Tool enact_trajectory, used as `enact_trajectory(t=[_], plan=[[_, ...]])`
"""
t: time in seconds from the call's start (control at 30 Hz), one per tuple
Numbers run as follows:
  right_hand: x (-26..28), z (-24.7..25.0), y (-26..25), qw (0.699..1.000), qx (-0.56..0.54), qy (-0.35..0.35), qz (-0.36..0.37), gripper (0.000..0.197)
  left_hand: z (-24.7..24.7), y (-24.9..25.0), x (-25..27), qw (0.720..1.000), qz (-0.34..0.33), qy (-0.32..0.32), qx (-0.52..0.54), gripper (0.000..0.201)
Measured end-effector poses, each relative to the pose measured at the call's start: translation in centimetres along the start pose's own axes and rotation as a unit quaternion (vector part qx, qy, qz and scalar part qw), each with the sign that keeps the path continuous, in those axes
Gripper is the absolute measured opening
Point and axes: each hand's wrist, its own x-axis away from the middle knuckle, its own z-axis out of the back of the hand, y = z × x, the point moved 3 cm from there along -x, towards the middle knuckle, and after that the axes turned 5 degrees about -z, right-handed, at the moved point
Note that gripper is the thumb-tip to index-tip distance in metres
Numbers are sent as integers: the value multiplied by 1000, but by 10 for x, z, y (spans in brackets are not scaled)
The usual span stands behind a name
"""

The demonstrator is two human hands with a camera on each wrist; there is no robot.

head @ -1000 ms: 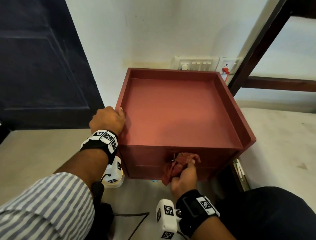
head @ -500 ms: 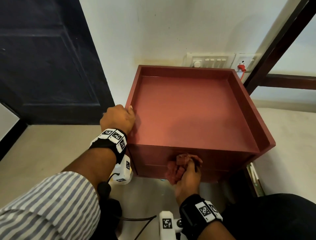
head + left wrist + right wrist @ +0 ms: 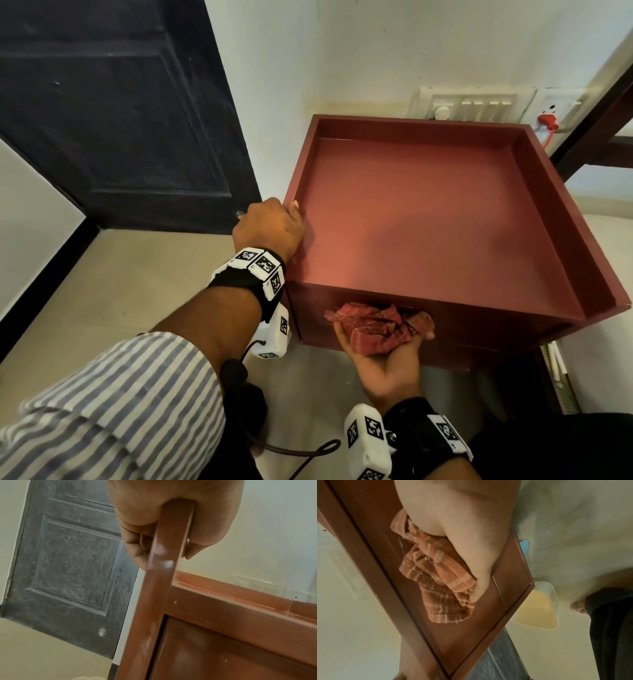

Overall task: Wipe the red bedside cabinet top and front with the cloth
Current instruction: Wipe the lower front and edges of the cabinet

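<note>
The red bedside cabinet [image 3: 428, 222] has a sunken top with a raised rim. My left hand [image 3: 291, 214] grips its left rim, thumb inside and fingers outside; the left wrist view shows the hand [image 3: 171, 527] wrapped round that rim of the cabinet [image 3: 231, 615]. Below the front edge, my right hand [image 3: 388, 359] is turned palm up and holds a bunched red checked cloth [image 3: 373, 325] against the cabinet's front. In the right wrist view the cloth [image 3: 440, 582] lies flat on the front panel [image 3: 385, 540] under the hand [image 3: 462, 545].
A dark door [image 3: 120, 113] stands left of the cabinet. A switch plate [image 3: 472, 106] and a red plug [image 3: 548, 121] sit on the wall behind it. A dark bed frame [image 3: 603, 113] is at right. A cream basket [image 3: 537, 608] stands on the floor, and a cable [image 3: 301, 452] lies there.
My right hand has turned palm up and slid left along the cabinet front with the cloth. The left hand has stayed on the rim. The head view has shifted closer and leftward.
</note>
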Motion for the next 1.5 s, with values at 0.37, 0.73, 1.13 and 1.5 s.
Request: enact_trajectory(t=[0.37, 0.73, 1.13, 1.5], plan=[[-5, 19, -19, 990, 128, -16, 56, 70, 0, 0, 0, 1000, -1, -1, -4, 51], [27, -1, -61, 678, 636, 261, 260, 74, 4, 2, 0, 1000, 10, -6, -13, 51], [27, 17, -54, 837, 378, 232, 321, 49, 4, 2, 2, 1000, 9, -8, -12, 51], [1, -9, -27, 997, 27, 25, 71, 51, 4, 1, 2, 1000, 18, -5, 0, 51]])
